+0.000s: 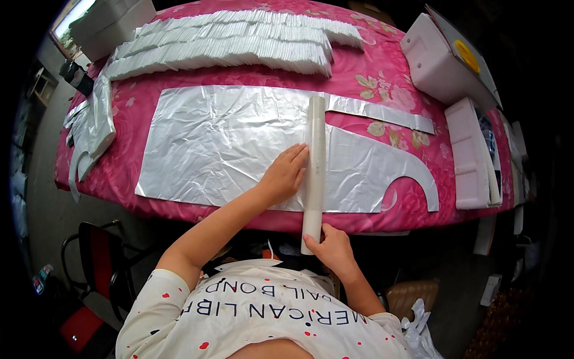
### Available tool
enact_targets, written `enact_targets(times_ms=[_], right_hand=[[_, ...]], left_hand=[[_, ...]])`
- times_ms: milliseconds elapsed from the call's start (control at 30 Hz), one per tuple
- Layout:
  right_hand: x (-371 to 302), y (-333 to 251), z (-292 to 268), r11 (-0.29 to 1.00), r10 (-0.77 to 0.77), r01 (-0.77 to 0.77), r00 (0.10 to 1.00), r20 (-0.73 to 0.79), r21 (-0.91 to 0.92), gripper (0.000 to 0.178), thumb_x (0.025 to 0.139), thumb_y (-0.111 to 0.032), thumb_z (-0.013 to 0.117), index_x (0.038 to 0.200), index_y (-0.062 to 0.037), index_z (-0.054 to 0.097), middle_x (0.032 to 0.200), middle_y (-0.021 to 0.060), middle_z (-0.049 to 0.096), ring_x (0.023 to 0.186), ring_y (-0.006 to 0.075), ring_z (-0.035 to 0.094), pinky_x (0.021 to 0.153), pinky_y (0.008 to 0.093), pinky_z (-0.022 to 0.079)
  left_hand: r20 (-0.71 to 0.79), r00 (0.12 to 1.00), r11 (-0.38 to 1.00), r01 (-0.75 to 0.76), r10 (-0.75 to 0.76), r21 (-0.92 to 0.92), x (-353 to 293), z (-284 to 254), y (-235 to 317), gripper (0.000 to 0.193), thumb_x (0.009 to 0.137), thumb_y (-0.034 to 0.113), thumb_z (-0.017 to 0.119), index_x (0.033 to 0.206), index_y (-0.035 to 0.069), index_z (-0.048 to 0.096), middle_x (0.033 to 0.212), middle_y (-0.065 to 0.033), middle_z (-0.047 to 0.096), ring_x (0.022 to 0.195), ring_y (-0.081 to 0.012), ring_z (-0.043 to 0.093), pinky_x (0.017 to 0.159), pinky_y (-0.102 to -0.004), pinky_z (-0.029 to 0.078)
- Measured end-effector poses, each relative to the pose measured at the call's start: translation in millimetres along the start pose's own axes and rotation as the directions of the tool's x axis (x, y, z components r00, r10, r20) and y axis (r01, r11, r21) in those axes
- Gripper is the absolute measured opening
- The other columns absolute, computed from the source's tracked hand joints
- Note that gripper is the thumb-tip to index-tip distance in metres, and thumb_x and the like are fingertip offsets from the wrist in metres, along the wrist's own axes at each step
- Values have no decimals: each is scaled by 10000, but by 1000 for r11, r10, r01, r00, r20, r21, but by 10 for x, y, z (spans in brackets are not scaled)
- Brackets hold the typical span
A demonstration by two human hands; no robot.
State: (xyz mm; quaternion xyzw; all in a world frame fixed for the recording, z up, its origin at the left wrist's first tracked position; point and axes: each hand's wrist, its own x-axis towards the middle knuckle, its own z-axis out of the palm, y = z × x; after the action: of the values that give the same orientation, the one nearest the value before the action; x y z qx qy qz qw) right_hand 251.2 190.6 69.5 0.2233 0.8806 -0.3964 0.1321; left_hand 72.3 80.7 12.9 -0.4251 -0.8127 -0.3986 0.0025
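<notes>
A thin, shiny whitish plastic apron [227,143] lies spread over the table, its neck loop and strap toward the right. Across it rests a long pale tube [315,161], running from the far edge of the apron to past the table's near edge. My left hand [284,173] lies flat on the apron, fingers stretched out and fingertips against the tube's left side. At the tube's near end, my right hand [330,245] has closed around it, thumb on top. Part of its fingers is hidden beneath.
Several rows of folded white plastic sheets [221,48] lie along the far side of the pink flowered tablecloth [353,224]. White foam boxes [427,57] stand at the right, another box [113,27] at the far left. Crumpled plastic [98,125] hangs over the left edge. A red-and-black chair [101,260] stands lower left.
</notes>
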Motion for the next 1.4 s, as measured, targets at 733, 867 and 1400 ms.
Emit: enact_targets(times_ms=[733, 867, 1400], right_hand=[[2388, -299, -728, 764, 58, -178, 976, 208, 620, 565, 869, -519, 495, 949, 35, 575, 819, 118, 628, 712, 176, 619, 664, 275, 512], [2641, -326, -706, 139, 7, -179, 984, 180, 974, 390, 899, -323, 526, 1058, 33, 522, 967, 139, 619, 865, 230, 617, 811, 366, 505], [2878, 1315, -2874, -274, 323, 563, 818, -477, 780, 360, 956, -214, 322, 1081, -18, 595, 1088, 128, 632, 1056, 251, 585, 857, 436, 501]], left_hand=[[113, 993, 928, -29, -14, 372, -33, 151, -35, 584, 841, 193, 365, 1345, -87, 279, 1417, -229, 277, 1344, -324, 228, 1108, -408, 142], [139, 989, 925, -15, -40, 379, -48, 143, -47, 574, 869, 206, 345, 1362, -73, 252, 1432, -224, 246, 1352, -326, 203, 1110, -410, 127], [117, 993, 936, -19, -24, 353, -66, 150, -61, 580, 840, 207, 374, 1332, -93, 306, 1415, -229, 282, 1349, -327, 217, 1109, -421, 138]])
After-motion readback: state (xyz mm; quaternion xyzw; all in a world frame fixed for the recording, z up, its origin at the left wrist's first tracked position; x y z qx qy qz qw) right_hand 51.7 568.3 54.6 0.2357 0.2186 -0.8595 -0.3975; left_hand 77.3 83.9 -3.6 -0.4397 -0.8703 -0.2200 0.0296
